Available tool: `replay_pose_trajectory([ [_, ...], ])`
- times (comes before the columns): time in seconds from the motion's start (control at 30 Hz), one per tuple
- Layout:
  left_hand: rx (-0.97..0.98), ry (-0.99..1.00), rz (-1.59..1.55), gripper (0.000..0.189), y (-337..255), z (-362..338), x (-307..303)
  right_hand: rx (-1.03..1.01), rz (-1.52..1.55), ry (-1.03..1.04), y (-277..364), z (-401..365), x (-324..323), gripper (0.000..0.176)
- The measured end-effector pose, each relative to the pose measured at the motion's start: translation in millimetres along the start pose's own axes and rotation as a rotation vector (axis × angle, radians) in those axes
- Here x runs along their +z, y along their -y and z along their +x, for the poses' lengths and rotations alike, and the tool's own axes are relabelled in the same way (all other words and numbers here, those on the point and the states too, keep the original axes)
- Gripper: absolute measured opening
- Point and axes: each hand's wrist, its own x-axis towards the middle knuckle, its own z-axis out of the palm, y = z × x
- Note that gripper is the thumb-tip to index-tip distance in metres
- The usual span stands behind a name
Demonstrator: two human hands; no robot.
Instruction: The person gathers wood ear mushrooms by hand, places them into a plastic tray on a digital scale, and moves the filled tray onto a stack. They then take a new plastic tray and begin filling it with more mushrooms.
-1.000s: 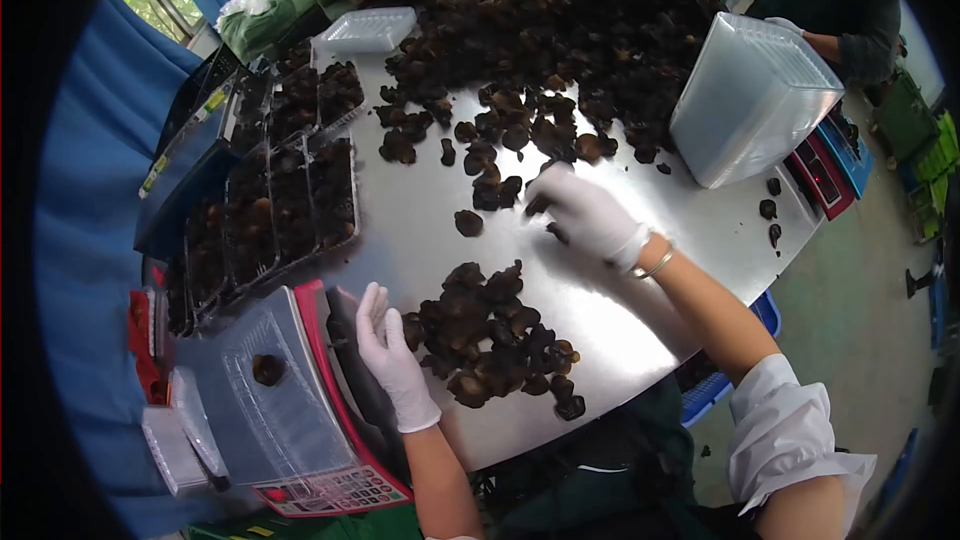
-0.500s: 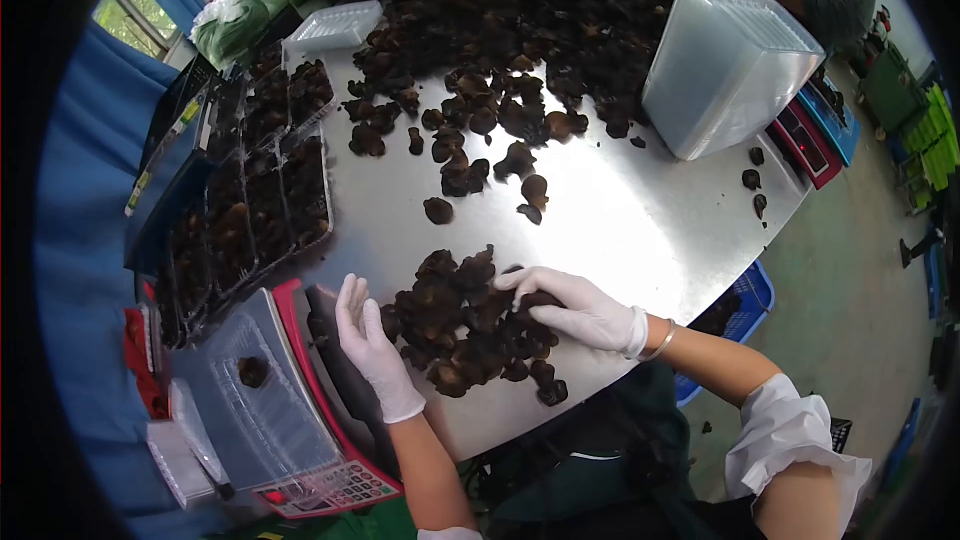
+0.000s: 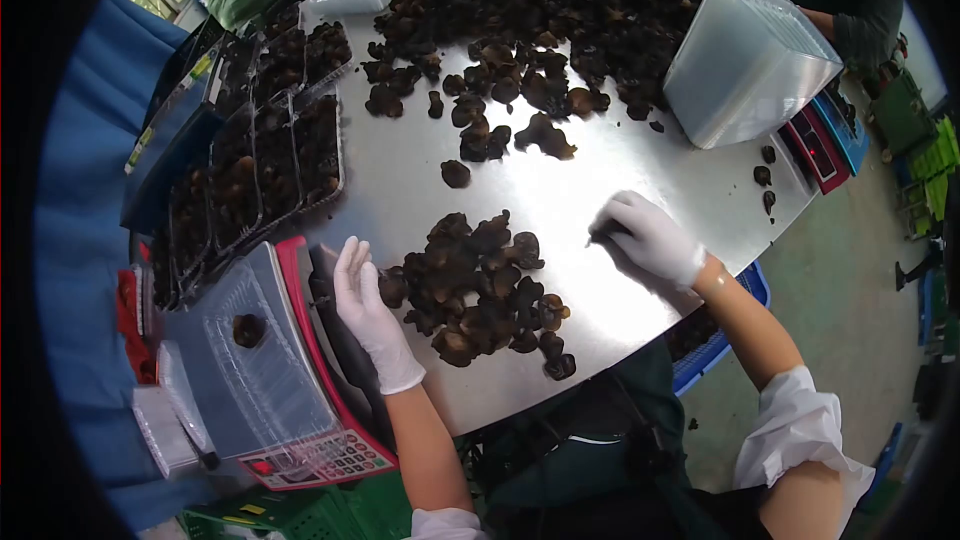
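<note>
A small pile of dark brown wood ear mushrooms (image 3: pixel 475 285) lies on the metal table (image 3: pixel 400 175) in front of me. At its left edge is my left hand (image 3: pixel 372 315), white-gloved, with fingers stretched out and the thumb apart, beside a mushroom. My right hand (image 3: pixel 650 235), also gloved and a little blurred, is to the right of the pile and apart from it. Its fingers curl over a dark piece of wood ear (image 3: pixel 606 229), partly hidden. On a pink-edged scale (image 3: pixel 290 280) at my left is a clear plastic tray (image 3: pixel 225 360) with one mushroom (image 3: pixel 249 330) in it.
Filled clear trays (image 3: pixel 262 165) stand at the left. A large mushroom heap (image 3: pixel 550 0) covers the far table. At the far right are a stack of clear trays (image 3: pixel 750 65) and another person's sleeve (image 3: pixel 865 25). A blue basket (image 3: pixel 735 340) sits below the table edge.
My right hand has moved from the pile out to the right with a dark piece. Loose mushrooms beyond the pile are fewer, and the pile's right side looks rearranged. My left hand has stayed beside it.
</note>
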Motion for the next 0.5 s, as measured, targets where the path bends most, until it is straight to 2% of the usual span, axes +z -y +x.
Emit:
replay_pose_trajectory([
  [0.03, -0.003, -0.001, -0.002, 0.037, -3.0, -1.0, 0.6, 0.104, 0.085, 0.002, -1.5, -18.2, -6.7, 0.015],
  [0.1, -0.013, 0.006, -0.008, 0.037, -5.3, -2.5, 0.8, 0.250, 0.039, 0.000, -2.6, -56.6, -27.1, 0.019],
  [0.17, -0.002, 0.017, 0.002, 0.038, -6.4, -2.8, 0.6, 0.375, 0.034, -0.142, 8.9, -91.0, -59.8, 0.018],
  [0.23, 0.004, 0.030, 0.007, 0.039, -7.4, -3.2, 0.7, 0.714, 0.140, -0.331, -11.5, -146.7, -85.0, 0.021],
  [0.33, -0.009, 0.024, 0.004, 0.039, -9.6, -3.2, 2.5, 0.826, -0.031, -0.320, -37.8, -222.5, -118.0, 0.021],
  [0.4, 0.008, 0.032, 0.011, 0.038, -4.3, -2.6, 0.9, 1.022, -0.693, -0.054, -34.9, -242.8, -123.7, 0.024],
  [0.43, 0.017, 0.036, 0.025, 0.038, -2.2, -1.9, 0.1, 1.018, -0.691, -0.062, -28.4, -227.1, -127.5, 0.024],
  [0.5, 0.023, 0.032, 0.023, 0.038, -4.0, -4.5, 2.1, 0.673, -0.413, -0.253, -14.6, -172.4, -128.2, 0.034],
])
